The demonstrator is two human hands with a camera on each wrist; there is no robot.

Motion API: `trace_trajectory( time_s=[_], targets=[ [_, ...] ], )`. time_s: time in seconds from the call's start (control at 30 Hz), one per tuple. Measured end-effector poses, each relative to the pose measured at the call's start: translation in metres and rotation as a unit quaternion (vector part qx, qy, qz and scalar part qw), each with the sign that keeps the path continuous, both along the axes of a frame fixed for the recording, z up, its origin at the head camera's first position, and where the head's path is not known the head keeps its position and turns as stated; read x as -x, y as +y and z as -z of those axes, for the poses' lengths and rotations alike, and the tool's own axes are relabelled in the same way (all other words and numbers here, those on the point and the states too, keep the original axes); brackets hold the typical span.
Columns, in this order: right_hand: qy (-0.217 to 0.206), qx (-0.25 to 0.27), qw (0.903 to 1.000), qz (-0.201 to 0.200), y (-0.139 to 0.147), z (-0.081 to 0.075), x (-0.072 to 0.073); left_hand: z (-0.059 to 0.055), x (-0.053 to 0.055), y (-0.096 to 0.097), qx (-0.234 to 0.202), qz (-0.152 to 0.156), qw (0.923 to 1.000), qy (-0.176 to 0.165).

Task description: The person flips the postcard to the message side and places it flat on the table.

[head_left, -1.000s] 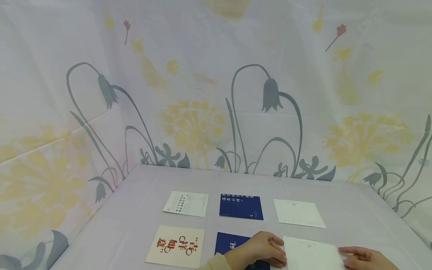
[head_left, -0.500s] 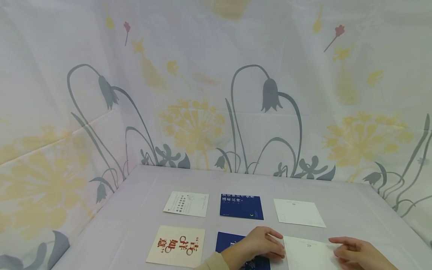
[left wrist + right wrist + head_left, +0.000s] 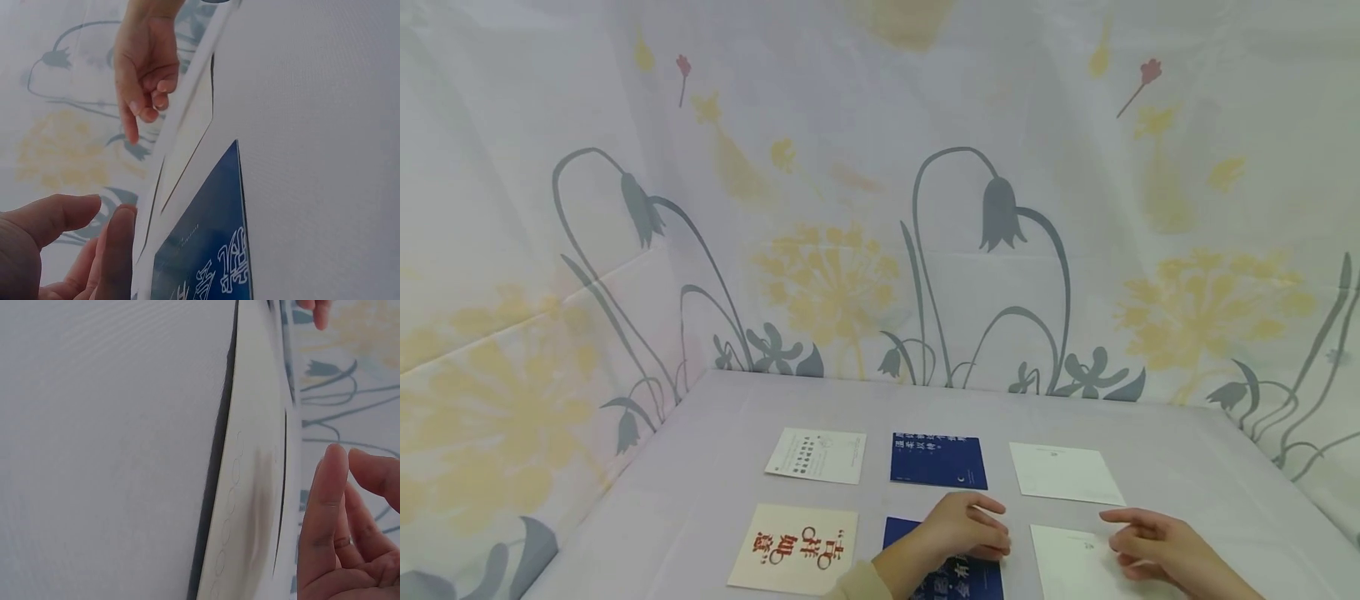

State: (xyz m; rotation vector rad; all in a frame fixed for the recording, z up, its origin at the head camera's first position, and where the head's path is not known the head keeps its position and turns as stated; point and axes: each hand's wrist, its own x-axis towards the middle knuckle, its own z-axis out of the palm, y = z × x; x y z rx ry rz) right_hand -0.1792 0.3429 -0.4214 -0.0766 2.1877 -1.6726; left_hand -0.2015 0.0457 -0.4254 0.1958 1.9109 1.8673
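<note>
My left hand (image 3: 955, 533) is over the near blue postcard (image 3: 981, 579), its fingers relaxed and holding nothing. It covers part of the white lettering. My right hand (image 3: 1172, 550) hovers above the near white postcard (image 3: 1063, 558), index finger extended, also with nothing in its grasp. In the right wrist view, that postcard (image 3: 234, 531) lies on the table with a row of faint printed circles, apart from the fingers (image 3: 325, 519). The left wrist view shows a gap between the left fingers (image 3: 115, 244) and the blue postcard (image 3: 206, 237).
Behind lie a light printed postcard (image 3: 816, 456), another blue one (image 3: 937, 461) and a white one (image 3: 1063, 473). A cream postcard with red characters (image 3: 793, 550) lies at near left. A floral cloth backdrop (image 3: 842, 192) rises behind the pale table (image 3: 700, 467).
Both hands have come away from the near white postcard's side edges. The left hand moved left over the blue postcard; the right hand moved left and up above the white one. The postcards stayed put.
</note>
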Motion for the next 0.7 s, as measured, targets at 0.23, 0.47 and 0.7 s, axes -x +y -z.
trace_trajectory(
  time_s=[0.23,0.47,0.7],
  targets=[
    [0.025,0.030,0.9992,-0.013,-0.016,-0.003,0.006,-0.001,0.004,-0.016,-0.017,-0.012,0.9996,0.016],
    [0.035,0.026,0.9990,-0.001,-0.032,-0.007,0.011,0.000,0.011,-0.027,-0.002,-0.026,0.9992,0.030],
    [0.039,0.020,0.9989,0.014,-0.049,-0.011,0.017,0.000,0.017,-0.041,-0.006,-0.034,0.9983,0.047]
  ],
)
